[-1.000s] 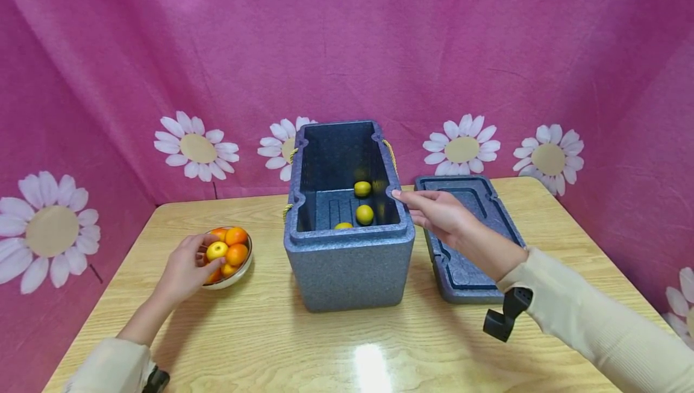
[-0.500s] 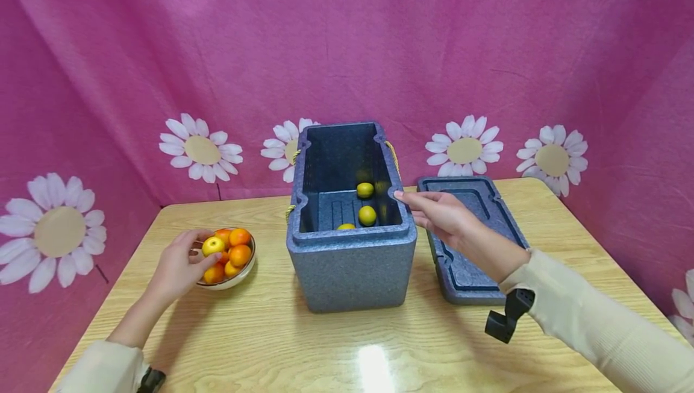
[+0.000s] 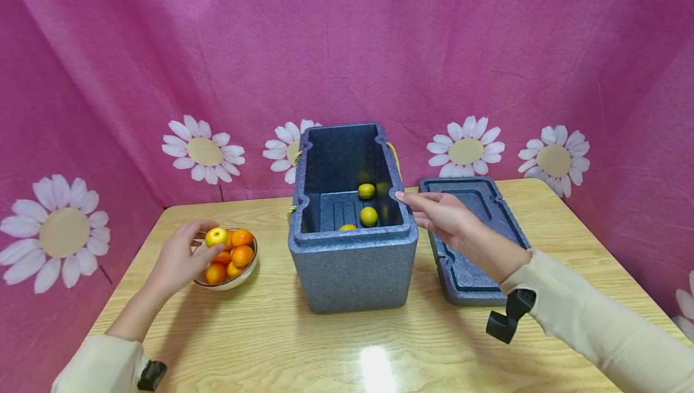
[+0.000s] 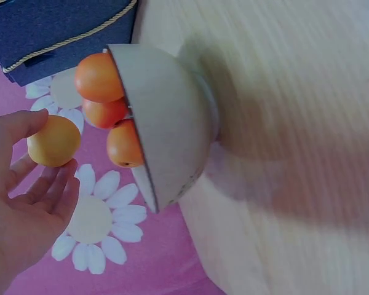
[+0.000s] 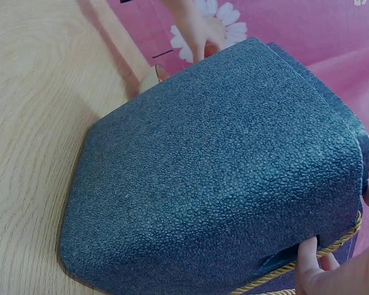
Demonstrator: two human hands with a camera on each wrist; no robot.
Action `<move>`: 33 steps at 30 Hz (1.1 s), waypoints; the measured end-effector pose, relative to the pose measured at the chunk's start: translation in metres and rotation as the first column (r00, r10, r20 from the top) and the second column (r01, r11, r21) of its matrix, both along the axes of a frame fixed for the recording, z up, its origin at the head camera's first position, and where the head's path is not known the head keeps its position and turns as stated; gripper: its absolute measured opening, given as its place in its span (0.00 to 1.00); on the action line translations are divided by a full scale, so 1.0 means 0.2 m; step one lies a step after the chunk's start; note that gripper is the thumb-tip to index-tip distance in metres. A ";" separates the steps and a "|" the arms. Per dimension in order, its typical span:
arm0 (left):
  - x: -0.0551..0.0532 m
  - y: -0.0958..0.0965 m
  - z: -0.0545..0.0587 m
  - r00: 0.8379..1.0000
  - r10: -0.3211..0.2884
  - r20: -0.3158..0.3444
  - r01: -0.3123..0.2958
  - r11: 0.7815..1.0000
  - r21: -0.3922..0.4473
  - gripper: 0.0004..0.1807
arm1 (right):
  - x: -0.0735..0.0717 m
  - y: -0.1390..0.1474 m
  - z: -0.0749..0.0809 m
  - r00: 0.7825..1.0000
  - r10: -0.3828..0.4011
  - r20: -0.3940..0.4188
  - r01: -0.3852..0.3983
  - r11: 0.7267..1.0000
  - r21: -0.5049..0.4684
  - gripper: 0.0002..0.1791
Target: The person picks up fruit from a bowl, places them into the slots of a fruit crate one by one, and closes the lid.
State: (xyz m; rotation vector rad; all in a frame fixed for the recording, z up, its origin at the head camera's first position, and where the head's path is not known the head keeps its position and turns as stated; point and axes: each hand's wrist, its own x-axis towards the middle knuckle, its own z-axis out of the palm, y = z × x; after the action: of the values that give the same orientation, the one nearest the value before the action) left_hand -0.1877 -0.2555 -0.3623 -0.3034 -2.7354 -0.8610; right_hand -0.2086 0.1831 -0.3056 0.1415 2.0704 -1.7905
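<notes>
In the head view my left hand (image 3: 181,260) pinches a yellow apple-like fruit (image 3: 216,237) between thumb and fingers, just above a bowl (image 3: 233,282) of oranges (image 3: 241,256). The left wrist view shows this yellow fruit (image 4: 53,141) apart from the oranges (image 4: 99,78) at the bowl's rim. My right hand (image 3: 446,215) grips the right edge of a grey foam box (image 3: 352,275), its thumb on the rim. Its other fingers press the outer side near a yellow rope, as the right wrist view shows. Inside the box lie yellow fruits (image 3: 368,217), one partly hidden by the front wall.
A grey foam lid (image 3: 477,248) lies on the wooden table (image 3: 260,345), right of the box and partly behind my right forearm. Yellow rope handles (image 3: 394,158) hang on the box's sides. A pink curtain (image 3: 336,43) with daisies stands behind the table.
My left hand has lifted the yellow fruit from among the oranges to just above the bowl. The right hand keeps its place on the box, and the view has shifted slightly.
</notes>
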 end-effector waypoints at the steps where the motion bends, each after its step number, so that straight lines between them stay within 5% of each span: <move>1: 0.00 0.00 0.01 1.000 -0.008 -0.005 0.008 1.000 -0.002 0.21 | 0.00 0.00 0.00 1.000 -0.001 0.002 0.001 1.000 0.001 0.45; 16: -0.09 0.08 0.18 0.992 -0.073 -0.100 0.070 0.997 -0.032 0.19 | 0.00 0.00 0.01 1.000 -0.001 0.006 0.001 1.000 -0.007 0.46; 33: -0.15 0.22 0.33 0.991 -0.117 -0.068 0.118 0.993 0.005 0.20 | 0.00 0.00 0.00 1.000 0.007 -0.001 -0.007 1.000 -0.010 0.45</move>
State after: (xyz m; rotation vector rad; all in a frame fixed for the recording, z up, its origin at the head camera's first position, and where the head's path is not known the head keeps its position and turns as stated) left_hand -0.2173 -0.2123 -0.2960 -0.4869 -2.6728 -0.8758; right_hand -0.2081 0.1833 -0.3055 0.1306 2.0599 -1.7971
